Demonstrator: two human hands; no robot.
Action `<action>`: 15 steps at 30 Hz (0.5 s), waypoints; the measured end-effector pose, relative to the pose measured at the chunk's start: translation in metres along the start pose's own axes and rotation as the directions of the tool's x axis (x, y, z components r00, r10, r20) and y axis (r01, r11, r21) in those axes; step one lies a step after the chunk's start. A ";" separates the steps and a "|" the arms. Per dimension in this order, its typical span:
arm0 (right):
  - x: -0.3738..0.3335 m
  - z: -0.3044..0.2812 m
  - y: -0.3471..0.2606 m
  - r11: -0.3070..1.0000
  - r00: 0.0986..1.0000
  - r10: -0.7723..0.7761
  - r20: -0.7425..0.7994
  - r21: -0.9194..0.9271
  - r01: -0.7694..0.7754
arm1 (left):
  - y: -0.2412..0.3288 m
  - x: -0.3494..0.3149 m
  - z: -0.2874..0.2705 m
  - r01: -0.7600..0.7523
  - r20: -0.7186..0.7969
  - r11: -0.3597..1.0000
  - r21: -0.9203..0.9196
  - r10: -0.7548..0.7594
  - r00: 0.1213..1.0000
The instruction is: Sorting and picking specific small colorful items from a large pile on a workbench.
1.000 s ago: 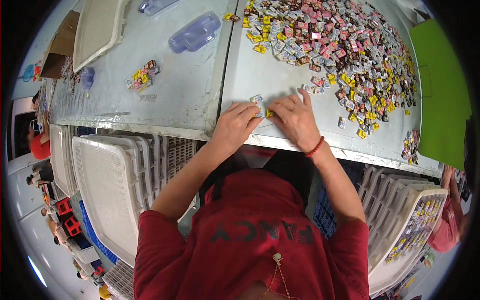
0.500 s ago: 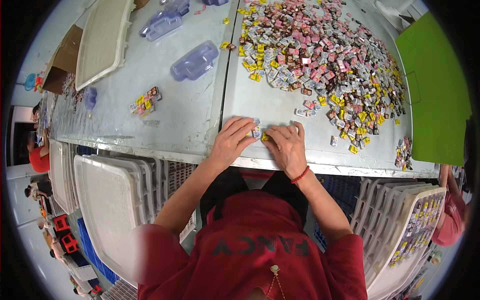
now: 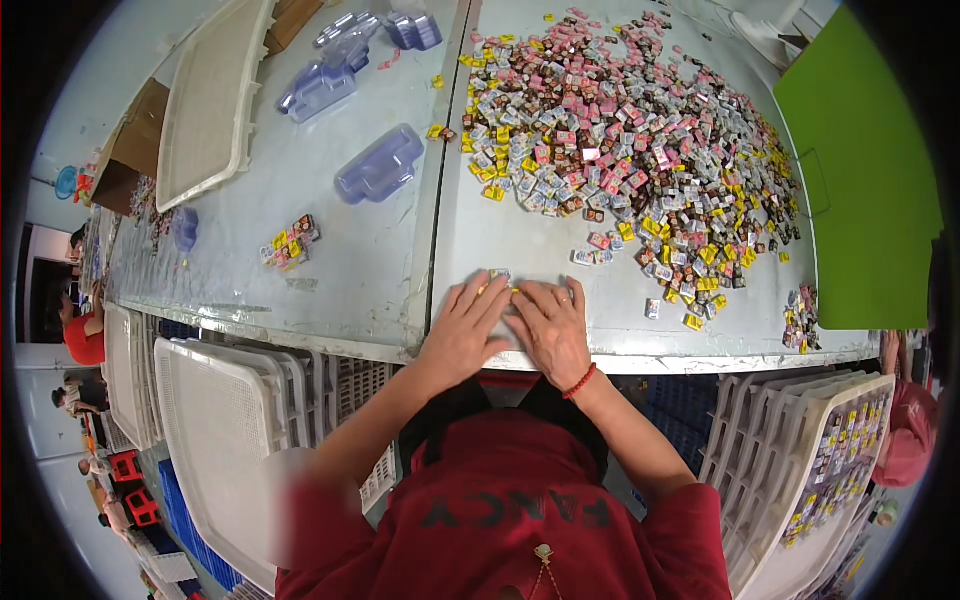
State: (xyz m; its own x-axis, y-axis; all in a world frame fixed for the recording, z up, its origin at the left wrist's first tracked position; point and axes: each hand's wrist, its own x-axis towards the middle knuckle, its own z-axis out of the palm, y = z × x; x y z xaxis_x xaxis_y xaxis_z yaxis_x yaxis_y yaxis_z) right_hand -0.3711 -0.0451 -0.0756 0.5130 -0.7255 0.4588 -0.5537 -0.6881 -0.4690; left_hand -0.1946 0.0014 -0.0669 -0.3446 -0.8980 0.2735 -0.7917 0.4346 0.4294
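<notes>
My left hand [image 3: 462, 328] and my right hand [image 3: 552, 328] meet on the pale tabletop close to its front edge. Their bent fingers press around a small group of mini printed packs [image 3: 499, 273], mostly covered by the fingertips; white and yellow bits show between them. The left fingers close over the group from the left, while the right fingers bear on its right side. Beyond the hands spreads a large heap of loose mini packs [image 3: 620, 150] in pink, brown, white and yellow. A few strays [image 3: 592, 257] lie between heap and right hand.
Left of the table seam sit a neat block of packs [image 3: 290, 243] and clear moulded plastic trays [image 3: 380, 165]. A green panel [image 3: 865, 180] borders the right. White slatted trays [image 3: 215, 430] stand below the edge; a right-hand tray [image 3: 800, 440] carries rows of packs. Other people work at both sides.
Both hands have drawn closer together around the packs, covering more of them. The whole view has shifted slightly, with the table sitting lower in the picture.
</notes>
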 end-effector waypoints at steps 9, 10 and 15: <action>-0.003 -0.007 0.002 1.000 0.998 -0.017 0.055 -0.018 0.018 | 0.008 -0.001 -0.002 0.059 0.176 0.998 0.027 -0.063 0.982; -0.004 -0.007 0.001 1.000 0.997 -0.005 0.083 -0.007 0.006 | 0.008 -0.002 -0.002 0.042 0.174 0.997 0.071 -0.054 0.983; -0.003 -0.012 0.004 1.000 0.991 0.020 0.133 0.009 -0.021 | 0.010 0.000 -0.002 0.061 0.192 0.994 0.087 -0.077 0.978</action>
State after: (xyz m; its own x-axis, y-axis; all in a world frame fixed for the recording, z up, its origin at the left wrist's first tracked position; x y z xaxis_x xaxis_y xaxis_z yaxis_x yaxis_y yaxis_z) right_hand -0.3824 -0.0452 -0.0699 0.5849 -0.7341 0.3448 -0.5586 -0.6729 -0.4850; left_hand -0.2012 0.0060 -0.0612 -0.3730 -0.9253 0.0690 -0.8523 0.3710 0.3688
